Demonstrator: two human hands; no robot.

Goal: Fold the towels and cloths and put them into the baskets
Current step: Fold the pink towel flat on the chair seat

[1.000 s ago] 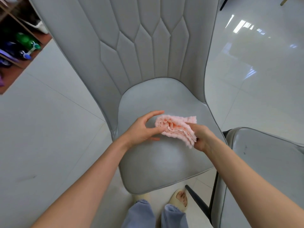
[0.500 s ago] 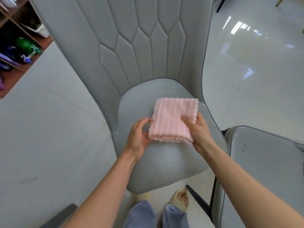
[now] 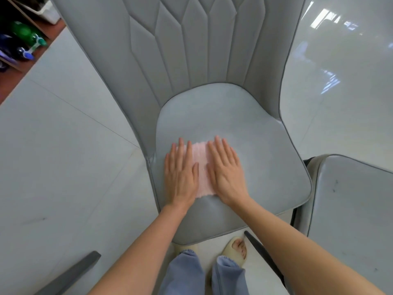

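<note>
A folded pink ribbed cloth [image 3: 201, 167] lies flat on the seat of a grey padded chair [image 3: 244, 128]. My left hand [image 3: 180, 173] rests palm down on the cloth's left side, fingers straight and together. My right hand [image 3: 226, 169] lies palm down on its right side. Only a narrow pink strip shows between the two hands; the rest of the cloth is hidden under them. Neither hand grips it. No basket is in view.
A second grey chair seat [image 3: 350, 209] stands close at the right. Dark chair legs [image 3: 72, 271] reach across the pale tiled floor. A wooden shelf with bottles [image 3: 25, 39] is at the far left. My feet in sandals [image 3: 236, 250] stand under the seat's front edge.
The cloth was held up in both hands, then laid on the seat. Both hands let go and now press flat on top of it.
</note>
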